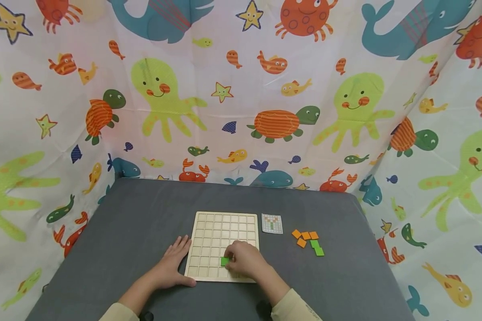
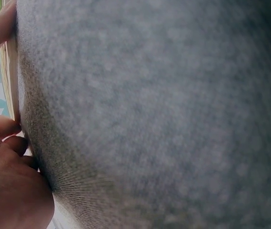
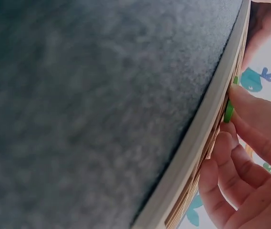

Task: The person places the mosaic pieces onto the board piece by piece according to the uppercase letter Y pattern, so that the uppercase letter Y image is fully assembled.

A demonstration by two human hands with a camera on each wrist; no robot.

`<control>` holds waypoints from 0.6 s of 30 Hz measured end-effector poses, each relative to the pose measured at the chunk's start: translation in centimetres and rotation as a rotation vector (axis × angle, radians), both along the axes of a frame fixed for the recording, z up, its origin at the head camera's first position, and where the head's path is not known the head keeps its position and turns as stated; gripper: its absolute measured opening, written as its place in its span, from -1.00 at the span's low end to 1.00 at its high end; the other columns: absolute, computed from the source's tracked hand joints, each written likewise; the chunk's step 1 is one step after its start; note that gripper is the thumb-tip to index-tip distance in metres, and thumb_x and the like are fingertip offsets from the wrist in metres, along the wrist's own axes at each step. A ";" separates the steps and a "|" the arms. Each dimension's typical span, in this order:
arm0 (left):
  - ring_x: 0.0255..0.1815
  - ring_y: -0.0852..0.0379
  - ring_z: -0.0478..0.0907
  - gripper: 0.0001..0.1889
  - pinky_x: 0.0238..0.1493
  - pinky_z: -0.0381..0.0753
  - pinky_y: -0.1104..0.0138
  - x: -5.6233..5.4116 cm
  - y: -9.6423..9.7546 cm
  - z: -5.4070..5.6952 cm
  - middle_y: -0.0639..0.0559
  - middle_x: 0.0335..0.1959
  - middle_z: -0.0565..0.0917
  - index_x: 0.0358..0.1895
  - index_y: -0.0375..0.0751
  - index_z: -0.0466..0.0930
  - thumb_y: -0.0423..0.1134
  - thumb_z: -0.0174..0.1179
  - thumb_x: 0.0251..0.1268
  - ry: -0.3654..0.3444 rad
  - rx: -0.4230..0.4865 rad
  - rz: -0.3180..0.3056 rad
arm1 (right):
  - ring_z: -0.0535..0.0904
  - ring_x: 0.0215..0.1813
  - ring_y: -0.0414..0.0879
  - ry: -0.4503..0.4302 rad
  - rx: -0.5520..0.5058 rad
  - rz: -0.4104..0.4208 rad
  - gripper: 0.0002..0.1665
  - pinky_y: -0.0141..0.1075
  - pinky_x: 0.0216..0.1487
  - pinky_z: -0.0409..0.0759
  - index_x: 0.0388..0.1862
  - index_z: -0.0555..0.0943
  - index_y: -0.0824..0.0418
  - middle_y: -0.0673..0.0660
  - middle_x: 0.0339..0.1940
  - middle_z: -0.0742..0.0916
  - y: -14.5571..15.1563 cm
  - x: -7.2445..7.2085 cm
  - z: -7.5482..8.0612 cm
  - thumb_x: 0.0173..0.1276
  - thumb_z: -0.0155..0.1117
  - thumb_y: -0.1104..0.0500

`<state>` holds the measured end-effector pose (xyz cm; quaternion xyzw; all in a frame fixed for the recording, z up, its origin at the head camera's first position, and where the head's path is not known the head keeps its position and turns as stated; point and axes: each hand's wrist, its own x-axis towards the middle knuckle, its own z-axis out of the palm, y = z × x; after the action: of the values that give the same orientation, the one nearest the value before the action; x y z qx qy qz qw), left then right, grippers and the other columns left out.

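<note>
the right hand (image 1: pixel 247 260) pinches a green tile (image 1: pixel 224 261) at the gridded board (image 1: pixel 213 232); the left hand (image 1: pixel 169 267) touches its edge, thumb spread.

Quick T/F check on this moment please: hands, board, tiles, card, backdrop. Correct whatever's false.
1. The left hand lies at the left edge of the board, the right hand over it. True.
2. The right hand pinches an orange tile. False: it pinches a green tile.
3. The printed card lies right of the board. True.
4. Every tile lying right of the board is orange. False: four orange tiles and two loose green tiles lie there.
5. The backdrop shows sea creatures. True.
</note>
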<state>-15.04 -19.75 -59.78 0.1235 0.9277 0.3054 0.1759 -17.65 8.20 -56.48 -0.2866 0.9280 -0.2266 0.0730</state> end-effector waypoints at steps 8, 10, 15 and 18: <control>0.68 -0.26 -0.30 0.42 0.58 -0.21 -0.22 -0.1 0.0 -0.1 -0.21 0.67 -0.10 0.63 -0.25 -0.05 0.35 0.57 -0.28 0.011 -0.006 -0.006 | 0.48 -0.36 -0.34 0.013 0.056 -0.012 -0.68 -0.39 -0.35 0.50 -0.16 0.77 0.03 -0.11 -0.28 0.70 -0.8 -0.1 0.2 0.10 0.62 0.03; 0.68 -0.26 -0.30 0.42 0.58 -0.21 -0.22 -0.2 0.0 0.0 -0.22 0.67 -0.10 0.63 -0.26 -0.05 0.35 0.56 -0.27 0.014 -0.007 -0.007 | 0.51 -0.34 -0.33 0.014 0.060 -0.015 -0.64 -0.38 -0.33 0.52 -0.11 0.77 0.04 -0.10 -0.27 0.71 -0.7 -0.2 0.4 0.10 0.62 0.02; 0.68 -0.27 -0.31 0.43 0.58 -0.22 -0.24 -0.1 0.2 0.3 -0.23 0.67 -0.11 0.63 -0.27 -0.06 0.34 0.57 -0.28 0.000 -0.006 -0.005 | 0.53 -0.36 -0.33 -0.006 0.002 -0.023 -0.60 -0.39 -0.32 0.54 -0.04 0.77 0.08 -0.05 -0.22 0.75 -0.1 -0.4 0.8 0.13 0.60 0.04; 0.68 -0.27 -0.31 0.43 0.58 -0.23 -0.24 0.1 0.3 0.4 -0.24 0.67 -0.11 0.63 -0.27 -0.07 0.32 0.58 -0.28 -0.011 -0.003 0.001 | 0.56 -0.35 -0.29 -0.027 -0.044 -0.034 -0.61 -0.40 -0.32 0.54 -0.02 0.77 0.09 -0.03 -0.18 0.77 0.5 -0.5 1.3 0.17 0.57 0.05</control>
<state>-14.94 -19.50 -59.38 0.1209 0.9271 0.3049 0.1812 -18.11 8.72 -55.20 -0.2690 0.9265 -0.2522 0.0752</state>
